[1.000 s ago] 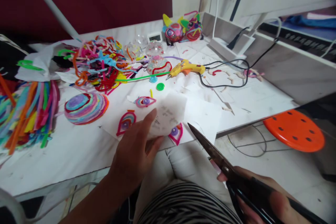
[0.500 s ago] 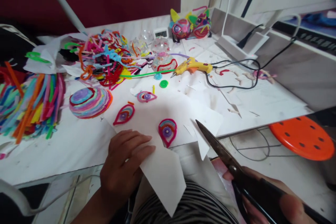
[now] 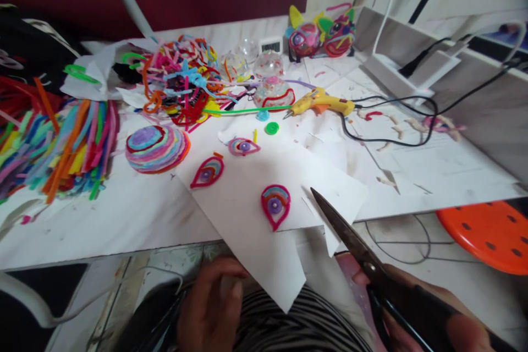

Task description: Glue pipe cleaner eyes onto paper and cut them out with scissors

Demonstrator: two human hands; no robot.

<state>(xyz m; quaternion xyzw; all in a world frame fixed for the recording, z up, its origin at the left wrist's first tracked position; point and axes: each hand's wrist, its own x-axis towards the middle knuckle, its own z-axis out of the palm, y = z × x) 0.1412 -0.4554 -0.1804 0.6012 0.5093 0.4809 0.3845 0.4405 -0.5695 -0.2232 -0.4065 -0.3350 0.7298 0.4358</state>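
My right hand (image 3: 429, 308) grips black-handled scissors (image 3: 371, 267), their dark blades pointing up and left over the table's front edge. The blades look closed, with the tips beside a cut strip of white paper (image 3: 284, 269). That sheet lies on the table and overhangs its edge. Below the overhang, near the paper's left side, my left hand (image 3: 214, 302) is half curled with thumb and forefinger apart and nothing visible between them. On the sheet lie three eye shapes of fuzzy pipe cleaner: a front one (image 3: 275, 207), a left one (image 3: 207, 171) and a back one (image 3: 244, 146).
A striped dome (image 3: 157, 148) and bundled pipe cleaners (image 3: 70, 148) lie on the left. Behind are a loose pipe-cleaner heap (image 3: 181, 74), clear domes and a yellow glue gun (image 3: 322, 102) with a black cord. Two colourful masks (image 3: 322, 36) stand at the back; an orange stool (image 3: 487, 234) is at right.
My left hand has let go of the paper and dropped below the table edge. The view has shifted slightly left, while my right hand still holds the scissors in much the same pose.
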